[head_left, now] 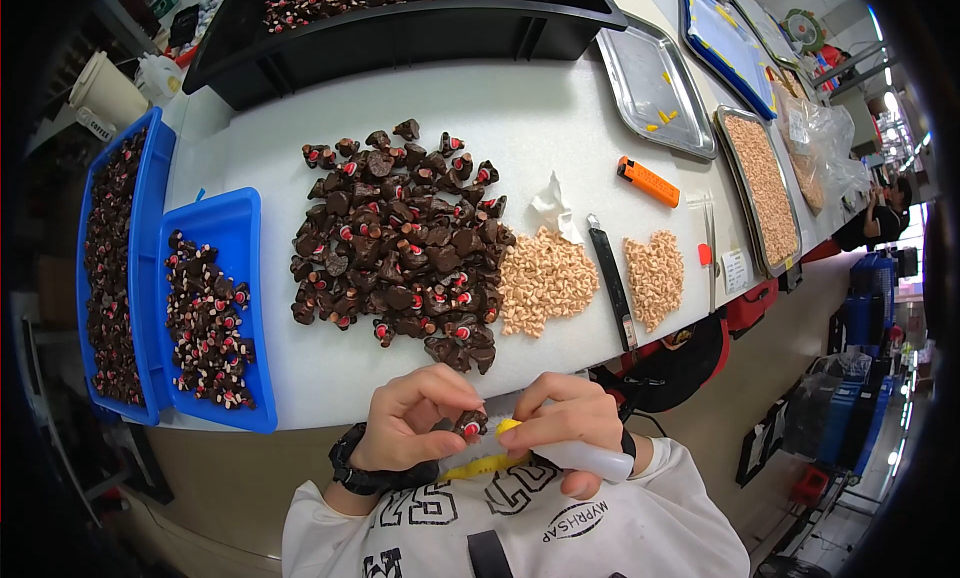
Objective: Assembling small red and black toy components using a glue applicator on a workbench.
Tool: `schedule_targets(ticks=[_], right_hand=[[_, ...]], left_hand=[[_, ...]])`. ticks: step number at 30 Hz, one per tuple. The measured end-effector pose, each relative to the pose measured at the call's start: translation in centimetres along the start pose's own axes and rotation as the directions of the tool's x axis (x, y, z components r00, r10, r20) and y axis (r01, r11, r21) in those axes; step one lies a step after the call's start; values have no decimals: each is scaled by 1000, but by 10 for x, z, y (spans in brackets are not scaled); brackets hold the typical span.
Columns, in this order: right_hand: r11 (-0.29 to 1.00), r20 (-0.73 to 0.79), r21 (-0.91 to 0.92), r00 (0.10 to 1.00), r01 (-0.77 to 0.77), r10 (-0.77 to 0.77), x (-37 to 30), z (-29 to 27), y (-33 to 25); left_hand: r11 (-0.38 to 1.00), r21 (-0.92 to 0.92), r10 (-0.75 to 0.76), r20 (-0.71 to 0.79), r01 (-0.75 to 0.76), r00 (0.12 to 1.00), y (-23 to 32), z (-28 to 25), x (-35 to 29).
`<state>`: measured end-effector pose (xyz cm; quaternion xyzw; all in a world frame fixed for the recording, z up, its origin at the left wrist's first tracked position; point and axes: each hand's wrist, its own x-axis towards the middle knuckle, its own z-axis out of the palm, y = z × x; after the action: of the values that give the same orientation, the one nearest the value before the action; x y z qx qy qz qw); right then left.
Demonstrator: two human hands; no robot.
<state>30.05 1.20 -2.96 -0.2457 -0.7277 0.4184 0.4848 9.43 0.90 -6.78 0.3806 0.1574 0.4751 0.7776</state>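
At the near edge of the bench [560,98], the left fingers [437,381] pinch 1 brown figure [469,426] and the right fingers [567,390] clasp a white bottle [592,459], while the pale-dotted figures [205,323] in the smaller blue tray [213,218] at left look done and the heap [390,248] beyond seems left.

The bottle [597,460] looks smooth plastic, the tray [648,76] shiny metal.

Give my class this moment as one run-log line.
left grip: small brown piece; right grip: white bottle, yellow tip; tip near piece, contact unclear; table: brown pile beside beige pieces
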Motion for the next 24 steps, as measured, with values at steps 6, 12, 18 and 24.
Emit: schedule_targets(ticks=[6,12,18,24], right_hand=[[1000,0,25,1000,-11,11,0,0,-1],[999,3,36,1000,-14,14,1,1,-1],[999,10,31,1000,-7,7,1,0,0],[999,31,28,999,-23,22,-1,0,1]], left_hand=[[1000,-1,0,-1,0,1000,0,0,0],[1000,-1,2,2,-2,1000,-1,-1,-1],[1000,-8,4,6,-4,1000,-2,0,0],[1000,-16,7,0,-7,1000,-2,0,-1]])
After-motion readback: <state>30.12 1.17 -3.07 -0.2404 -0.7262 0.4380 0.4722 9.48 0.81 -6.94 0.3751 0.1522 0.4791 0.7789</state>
